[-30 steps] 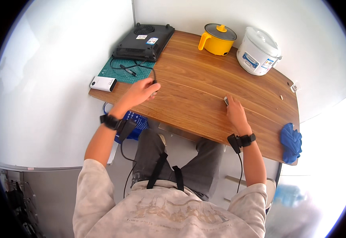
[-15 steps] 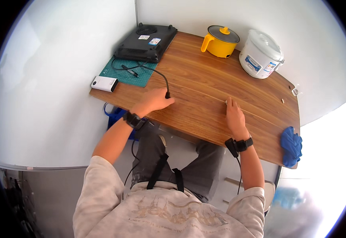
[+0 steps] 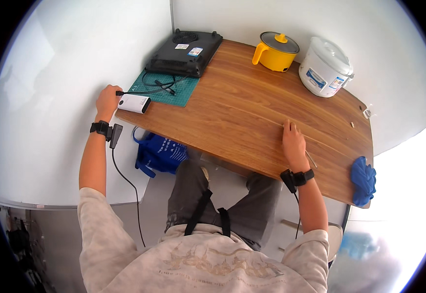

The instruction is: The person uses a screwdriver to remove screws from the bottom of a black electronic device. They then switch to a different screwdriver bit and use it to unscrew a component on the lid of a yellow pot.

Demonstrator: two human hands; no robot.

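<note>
My left hand (image 3: 107, 102) is at the table's front left corner, fingers closed on the end of a black cable (image 3: 142, 92), beside a white power bank (image 3: 133, 103). The cable loops over a green cutting mat (image 3: 183, 95) below a black, vented laptop-like device (image 3: 174, 53). My right hand (image 3: 293, 139) rests on the wooden tabletop (image 3: 237, 107) with curled fingers; whatever is under them is hidden. A thin, pale stick-like object (image 3: 311, 160) lies just beside that hand.
A yellow lidded pot (image 3: 275, 56) and white rice cooker (image 3: 323, 71) stand at the back. A blue cloth (image 3: 363, 180) lies at the right front edge, small pale bits (image 3: 352, 124) behind it. Below the table are a blue bag (image 3: 159, 154) and my legs; white walls enclose it.
My left hand has moved left with the cable end, from the front middle-left to the power bank. My right hand has shifted slightly right and down, and the pale stick beside it now shows.
</note>
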